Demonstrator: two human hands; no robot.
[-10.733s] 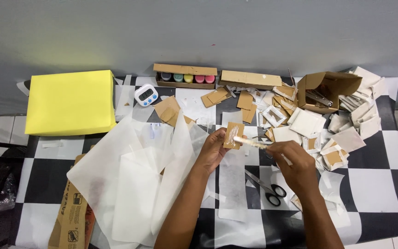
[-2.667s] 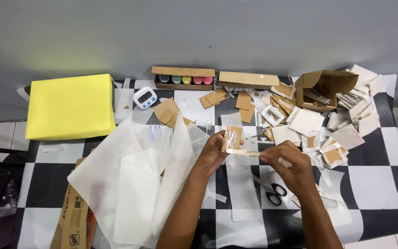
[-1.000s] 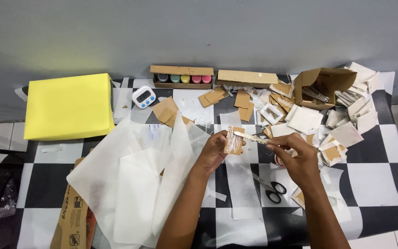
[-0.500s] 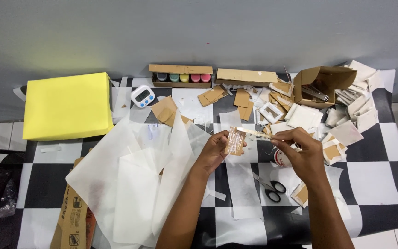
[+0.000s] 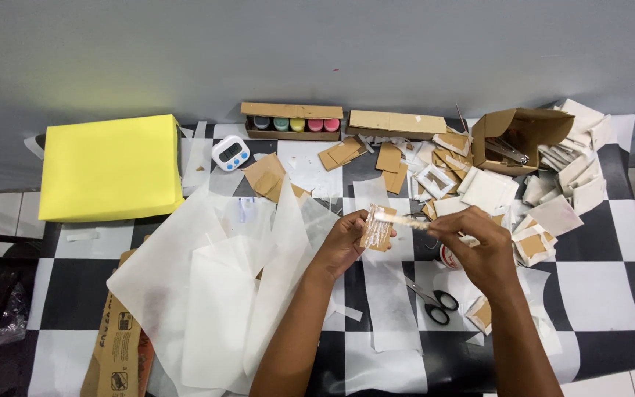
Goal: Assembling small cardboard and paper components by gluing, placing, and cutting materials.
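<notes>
The left hand [image 5: 345,242] gripped a flat brown card [image 5: 377,229], long axis upright. The right hand [image 5: 477,242] pinched a thin pale strip [image 5: 403,218], lying horizontally across the card's top edge.

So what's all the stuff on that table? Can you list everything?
yellow box: one, yellow, back left of the table
digital timer: one, white with blue buttons, right of the yellow box
paint pots: a row, several colours, in a brown tray at the back
open cardboard box: one, brown, back right
wrapped packets: many, white, heaped at the right
cardboard pieces: several, brown, back middle
tissue paper sheets: several, white, front left
scissors: one pair, black handles, below the right hand
small card: one, brown, in the left hand
tape strip: one, clear, between the hands
left hand: holds the small card
right hand: pinches the tape strip
</notes>
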